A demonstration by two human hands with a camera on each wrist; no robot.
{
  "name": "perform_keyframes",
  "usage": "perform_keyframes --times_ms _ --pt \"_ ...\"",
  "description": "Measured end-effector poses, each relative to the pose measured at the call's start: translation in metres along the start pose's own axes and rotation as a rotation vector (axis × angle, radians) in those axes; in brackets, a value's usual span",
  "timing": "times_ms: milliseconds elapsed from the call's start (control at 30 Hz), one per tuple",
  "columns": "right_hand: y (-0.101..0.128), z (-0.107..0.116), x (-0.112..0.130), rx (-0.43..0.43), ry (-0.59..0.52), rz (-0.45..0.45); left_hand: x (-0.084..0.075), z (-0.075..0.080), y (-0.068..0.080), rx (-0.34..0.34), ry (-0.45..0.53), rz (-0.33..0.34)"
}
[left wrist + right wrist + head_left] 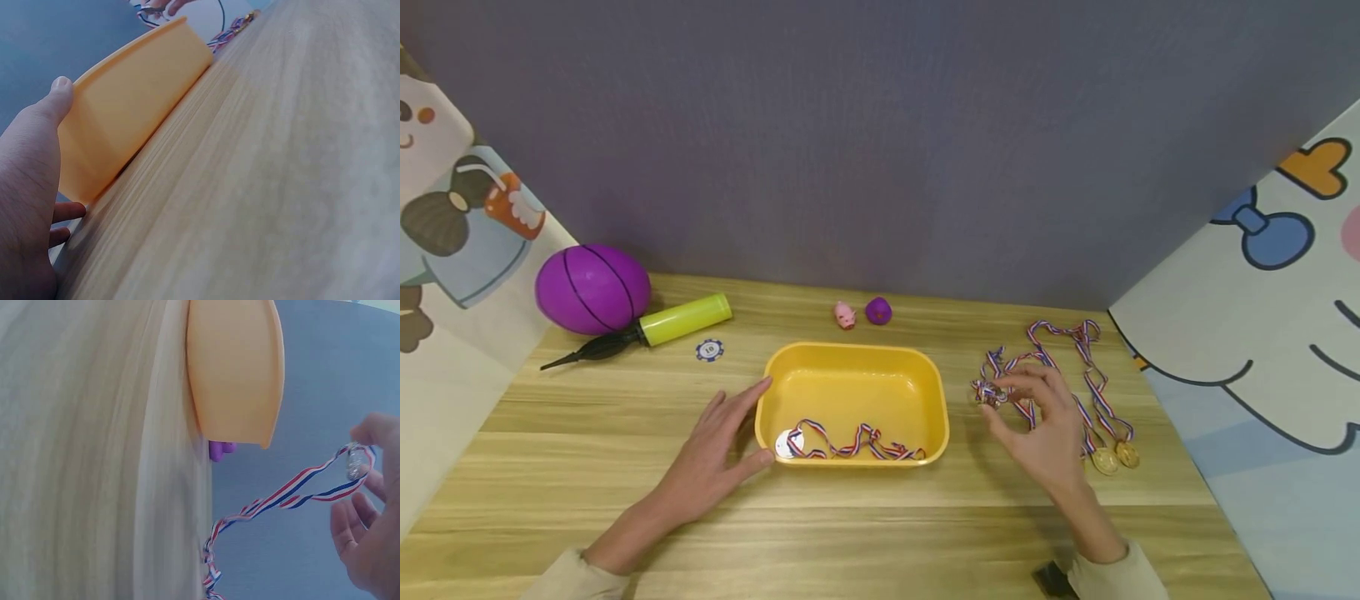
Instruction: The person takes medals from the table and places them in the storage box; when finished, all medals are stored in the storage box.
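Observation:
A yellow basin [850,354] stands mid-table. In it lie a silver medal [789,443] and its red, white and blue ribbon [827,450], along the near side. My left hand [711,462] rests against the basin's left end, thumb at the near corner and fingers spread along the side. To the right of the basin, my right hand [1041,425] pinches a silver medal [354,461] between thumb and fingers, above the table. Its striped ribbon [294,487] trails down toward the tabletop. Beside and partly behind this hand lie gold medals [1105,460] with tangled ribbons [1097,392].
A purple ball [592,289] and a yellow-and-black hand pump [685,320] lie at the back left, near a blue-and-white chip [709,350]. Behind the basin sit a pink pig toy [845,315] and a small purple toy [878,311]. A grey partition [880,150] closes the back.

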State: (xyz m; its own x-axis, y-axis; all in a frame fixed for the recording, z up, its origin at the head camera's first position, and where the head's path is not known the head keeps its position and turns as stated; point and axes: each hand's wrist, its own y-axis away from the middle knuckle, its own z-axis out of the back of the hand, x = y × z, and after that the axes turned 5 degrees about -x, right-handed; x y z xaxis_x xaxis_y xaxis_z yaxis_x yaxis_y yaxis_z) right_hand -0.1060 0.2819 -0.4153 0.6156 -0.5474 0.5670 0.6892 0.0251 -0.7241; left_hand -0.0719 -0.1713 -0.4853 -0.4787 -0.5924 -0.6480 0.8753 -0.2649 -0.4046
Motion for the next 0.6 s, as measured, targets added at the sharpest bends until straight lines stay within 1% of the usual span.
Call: perform_keyframes --times_ms 67,167,233,333,600 --pt "0.001 -0.003 -0.002 0.022 -0.131 -0.038 0.000 0.000 0.000 -0.001 0.000 -0.001" --pt "0.003 -0.007 -0.006 0.078 -0.342 -0.109 0.000 0.001 0.000 -0.001 0.001 -0.001" --pt "0.006 -0.011 -0.008 0.095 -0.433 -0.151 0.000 0.001 0.000 0.001 0.002 -0.001" --pt "0.010 -0.018 -0.009 0.094 -0.509 -0.198 0.001 0.001 0.000 0.003 0.006 0.002" --pt "0.014 -0.027 -0.003 0.004 -0.560 -0.286 0.003 0.000 0.000 0.002 0.009 -0.001"
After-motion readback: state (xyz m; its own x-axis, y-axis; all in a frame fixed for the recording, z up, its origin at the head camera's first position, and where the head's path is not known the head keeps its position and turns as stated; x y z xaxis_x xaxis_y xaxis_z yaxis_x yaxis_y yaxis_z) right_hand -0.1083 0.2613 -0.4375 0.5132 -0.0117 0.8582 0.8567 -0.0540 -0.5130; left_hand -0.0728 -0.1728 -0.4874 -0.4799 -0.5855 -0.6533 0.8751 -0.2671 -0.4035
